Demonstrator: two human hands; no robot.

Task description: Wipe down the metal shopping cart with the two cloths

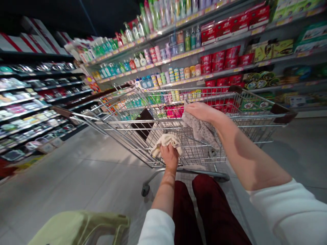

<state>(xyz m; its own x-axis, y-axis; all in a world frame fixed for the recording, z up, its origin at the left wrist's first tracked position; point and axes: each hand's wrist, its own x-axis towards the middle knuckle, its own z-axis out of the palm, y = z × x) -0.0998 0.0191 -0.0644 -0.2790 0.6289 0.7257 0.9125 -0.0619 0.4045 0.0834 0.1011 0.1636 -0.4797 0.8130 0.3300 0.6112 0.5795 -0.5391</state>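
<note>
A metal shopping cart stands sideways in front of me. My left hand is closed on a bunched cream cloth, pressed to the cart's near side wires. Higher up and to the right, my right hand grips a grey patterned cloth at the near top rail. That cloth hangs down over the side wires. The fingertips of both hands are partly hidden by the cloths. A dark flat panel is on the cart left of my hands.
Shelves of bottles, jars and red boxes run behind the cart. More stocked shelves stand at the left. A pale green plastic stool is on the tiled floor at lower left. One cart wheel sits near my knees.
</note>
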